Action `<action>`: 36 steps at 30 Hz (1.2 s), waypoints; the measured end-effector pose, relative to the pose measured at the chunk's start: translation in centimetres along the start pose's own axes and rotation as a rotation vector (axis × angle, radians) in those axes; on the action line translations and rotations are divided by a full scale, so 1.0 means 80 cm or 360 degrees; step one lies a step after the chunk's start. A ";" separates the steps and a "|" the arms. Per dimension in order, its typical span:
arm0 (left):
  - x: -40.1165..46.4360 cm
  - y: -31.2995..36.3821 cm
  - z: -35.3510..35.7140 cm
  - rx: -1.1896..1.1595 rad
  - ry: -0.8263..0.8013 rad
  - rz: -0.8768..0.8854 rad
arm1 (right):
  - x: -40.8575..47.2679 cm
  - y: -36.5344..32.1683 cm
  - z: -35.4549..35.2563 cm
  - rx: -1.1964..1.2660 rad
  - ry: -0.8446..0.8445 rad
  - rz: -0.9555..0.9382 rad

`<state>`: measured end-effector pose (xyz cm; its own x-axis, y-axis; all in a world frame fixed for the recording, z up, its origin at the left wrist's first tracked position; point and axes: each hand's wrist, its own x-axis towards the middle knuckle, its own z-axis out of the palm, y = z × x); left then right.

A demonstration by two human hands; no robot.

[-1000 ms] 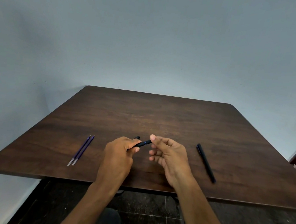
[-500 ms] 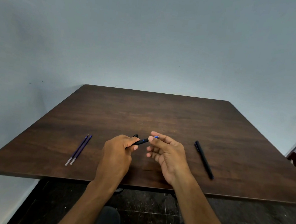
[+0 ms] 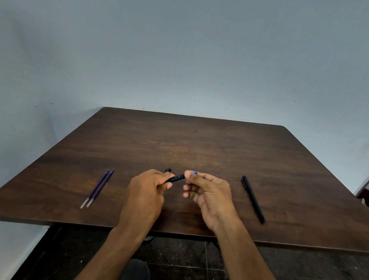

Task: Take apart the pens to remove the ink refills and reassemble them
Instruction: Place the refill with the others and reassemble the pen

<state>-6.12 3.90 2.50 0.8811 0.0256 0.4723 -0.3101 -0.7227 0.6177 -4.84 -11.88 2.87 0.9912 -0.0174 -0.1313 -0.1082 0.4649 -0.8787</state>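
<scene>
The left hand (image 3: 149, 187) gripped a black pen (image 3: 176, 179) in curled fingers. The right hand (image 3: 207, 193) pinched its blue tip (image 3: 194, 172) at the fingertips. Two refills (image 3: 97, 187) lay left of both.

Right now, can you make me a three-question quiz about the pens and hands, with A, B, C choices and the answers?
1. Where are the loose ink refills?
A. left side of the table
B. far edge
C. on the floor

2. How many loose refills lie there?
A. one
B. two
C. four

3. What is the left hand doing?
A. lying flat
B. pointing
C. gripping a black pen

Answers: A, they lie left of both hands; B, two thin purple sticks side by side; C, fingers curl round the barrel while the right hand pinches its blue tip.
</scene>
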 end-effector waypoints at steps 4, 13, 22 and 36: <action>-0.001 0.002 0.000 -0.0029 0.0023 0.0023 | -0.001 -0.001 0.001 -0.0046 0.0025 0.0004; -0.003 -0.001 0.002 -0.0006 0.0001 0.0021 | -0.001 0.001 0.001 -0.0282 0.0067 -0.0008; -0.001 -0.004 0.002 -0.0030 0.0052 -0.0028 | 0.003 0.008 0.001 -0.0045 0.0037 -0.0019; -0.002 -0.005 -0.002 -0.0086 0.0134 -0.0099 | 0.004 0.019 0.014 -0.0055 0.0081 -0.0019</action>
<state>-6.21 4.29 2.26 0.8668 0.1289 0.4816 -0.2766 -0.6795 0.6795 -4.58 -10.14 2.00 0.9874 -0.0683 -0.1428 -0.0996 0.4335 -0.8956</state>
